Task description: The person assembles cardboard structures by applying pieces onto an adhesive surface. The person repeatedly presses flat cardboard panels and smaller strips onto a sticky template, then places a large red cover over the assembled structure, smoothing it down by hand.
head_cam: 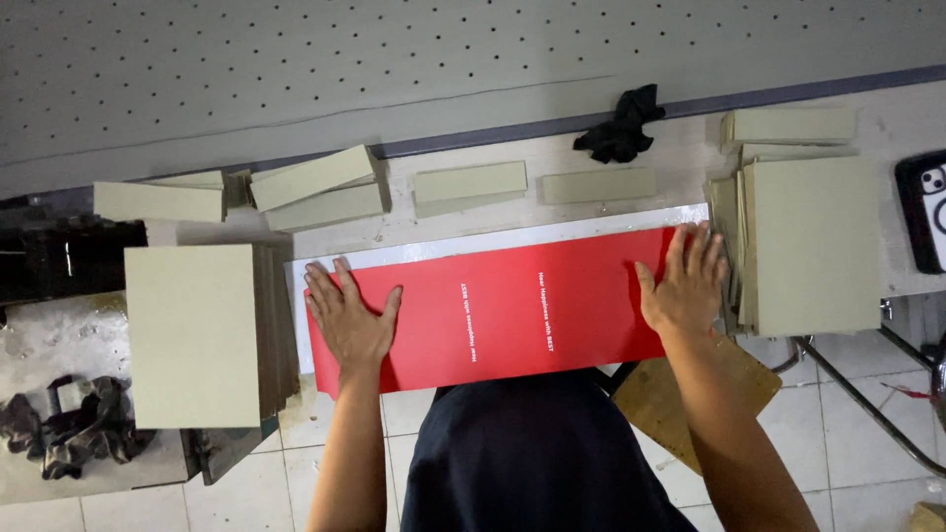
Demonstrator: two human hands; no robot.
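Black cloth (621, 125), phone (923, 210), grey board stacks (202, 335).

Both forearms are bare down to each hand (no sleeves showing), above a dark navy garment.

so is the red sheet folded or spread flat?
Spread flat: the red sheet lies unfolded on the white sheet, left hand and right hand pressing its ends.

The red sheet (512, 305) spans the worktop (611, 212) front edge; board stacks hem it in, one large stack (197, 335) at its left end, another (808, 246) at its right. Behind it, small boards (470, 182) and a black cloth (623, 126) line the back edge, with narrow gaps between
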